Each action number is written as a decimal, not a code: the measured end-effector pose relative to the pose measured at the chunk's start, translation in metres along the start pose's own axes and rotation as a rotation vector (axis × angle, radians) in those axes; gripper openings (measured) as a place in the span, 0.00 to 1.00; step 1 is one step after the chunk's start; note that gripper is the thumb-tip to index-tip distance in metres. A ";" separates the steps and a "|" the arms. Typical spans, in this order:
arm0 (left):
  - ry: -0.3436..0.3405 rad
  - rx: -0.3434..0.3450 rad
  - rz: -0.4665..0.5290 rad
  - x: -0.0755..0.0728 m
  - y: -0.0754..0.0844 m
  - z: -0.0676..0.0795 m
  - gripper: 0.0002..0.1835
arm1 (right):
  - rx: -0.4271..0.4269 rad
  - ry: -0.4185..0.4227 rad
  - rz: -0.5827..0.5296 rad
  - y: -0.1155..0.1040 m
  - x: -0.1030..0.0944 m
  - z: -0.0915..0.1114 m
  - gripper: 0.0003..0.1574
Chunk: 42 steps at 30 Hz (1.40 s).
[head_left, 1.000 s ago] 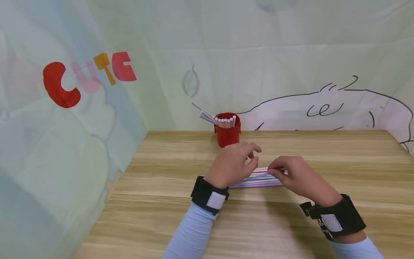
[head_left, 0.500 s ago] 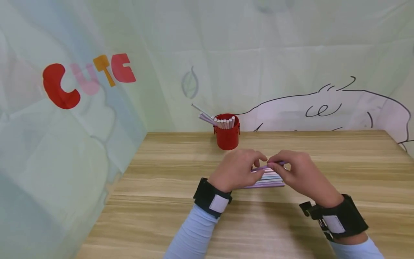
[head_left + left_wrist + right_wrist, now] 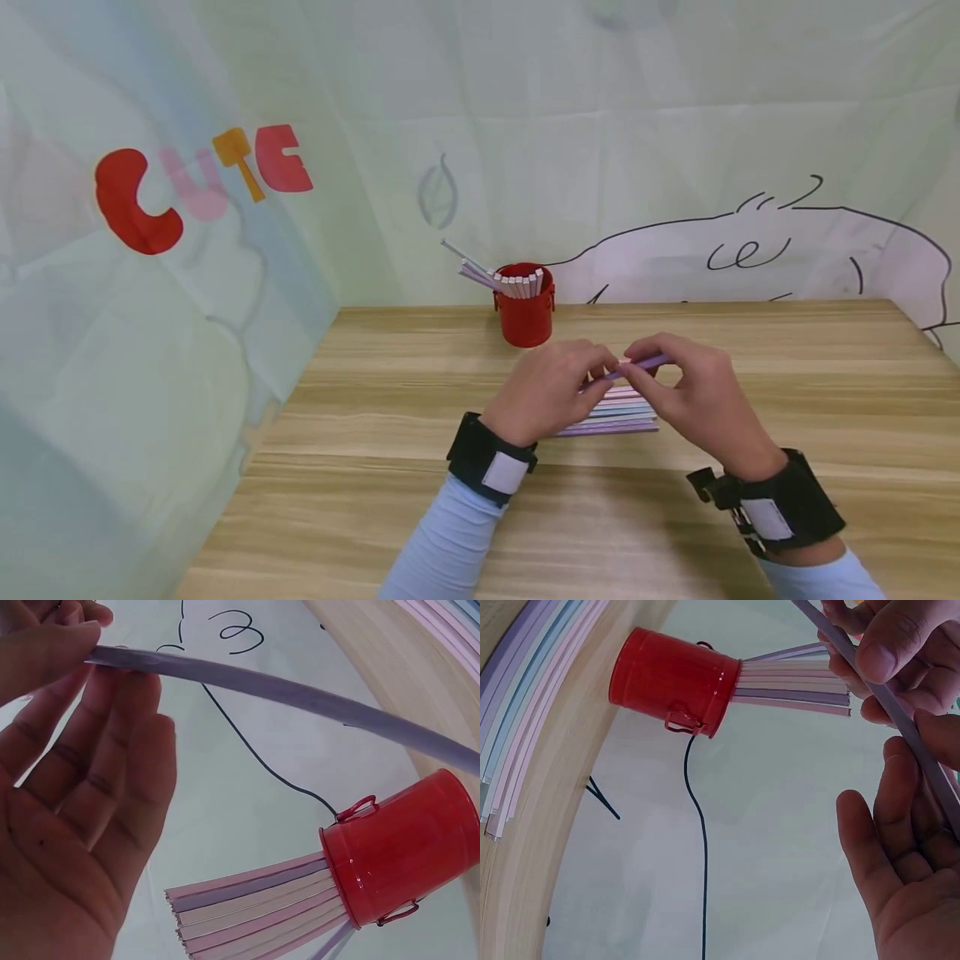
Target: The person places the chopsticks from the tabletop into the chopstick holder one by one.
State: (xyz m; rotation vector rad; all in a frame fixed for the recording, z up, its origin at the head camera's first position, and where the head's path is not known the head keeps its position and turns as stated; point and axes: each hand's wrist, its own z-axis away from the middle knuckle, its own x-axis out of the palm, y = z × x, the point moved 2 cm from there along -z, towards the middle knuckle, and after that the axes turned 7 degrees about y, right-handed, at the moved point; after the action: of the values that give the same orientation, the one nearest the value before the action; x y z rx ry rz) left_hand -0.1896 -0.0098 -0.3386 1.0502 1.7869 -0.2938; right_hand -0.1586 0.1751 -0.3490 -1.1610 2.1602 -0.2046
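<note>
Between my two hands, a long, flat purple strip (image 3: pixel 285 691) is held over the table. My left hand (image 3: pixel 543 387) pinches it with thumb and fingers near its middle. My right hand (image 3: pixel 697 387) grips it just to the right, the two sets of fingertips almost meeting. In the right wrist view the strip runs diagonally across both sets of fingers (image 3: pixel 900 787). Below the hands lies a row of pink, blue, white and purple strips (image 3: pixel 618 417), side by side on the table and partly covered by my left hand.
A red bucket (image 3: pixel 527 321) stands behind my left hand near the table's back edge. Upright strips (image 3: pixel 795 682) fill it, a few leaning out to the left. A printed cloth backdrop (image 3: pixel 675 167) rises behind the wooden table (image 3: pixel 390 433).
A purple strip has been raised off the row on the table. My left hand, loose above the row a second ago, now pinches it, while my right hand has risen slightly with it.
</note>
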 end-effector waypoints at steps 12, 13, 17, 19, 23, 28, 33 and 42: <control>0.106 0.004 0.048 -0.007 -0.005 0.001 0.12 | 0.067 0.008 -0.017 0.002 0.002 0.002 0.19; 0.123 0.008 0.052 -0.009 -0.005 0.001 0.12 | 0.068 -0.006 -0.012 0.003 0.003 0.002 0.18; 0.210 0.038 0.072 -0.013 -0.007 0.002 0.13 | 0.068 -0.064 0.017 0.004 0.008 0.002 0.14; 0.272 0.065 0.081 -0.014 -0.008 0.003 0.12 | 0.069 -0.094 0.018 0.005 0.011 0.003 0.13; 0.390 0.117 0.109 -0.018 -0.011 0.002 0.12 | 0.066 -0.143 0.026 0.007 0.014 0.004 0.10; 0.506 0.156 0.106 -0.024 -0.014 0.002 0.14 | 0.050 -0.170 0.024 0.008 0.016 0.006 0.07; 0.628 0.149 0.102 -0.033 -0.018 0.004 0.25 | 0.061 -0.198 0.030 0.009 0.018 0.007 0.05; 0.859 0.143 0.163 -0.048 -0.031 0.012 0.39 | 0.130 -0.301 0.051 0.013 0.025 0.009 0.05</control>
State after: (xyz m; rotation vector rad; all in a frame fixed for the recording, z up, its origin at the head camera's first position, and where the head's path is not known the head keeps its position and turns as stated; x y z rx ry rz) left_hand -0.1998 -0.0601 -0.3113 1.5612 2.4280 0.1718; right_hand -0.1710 0.1648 -0.3733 -0.9928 1.8812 -0.1353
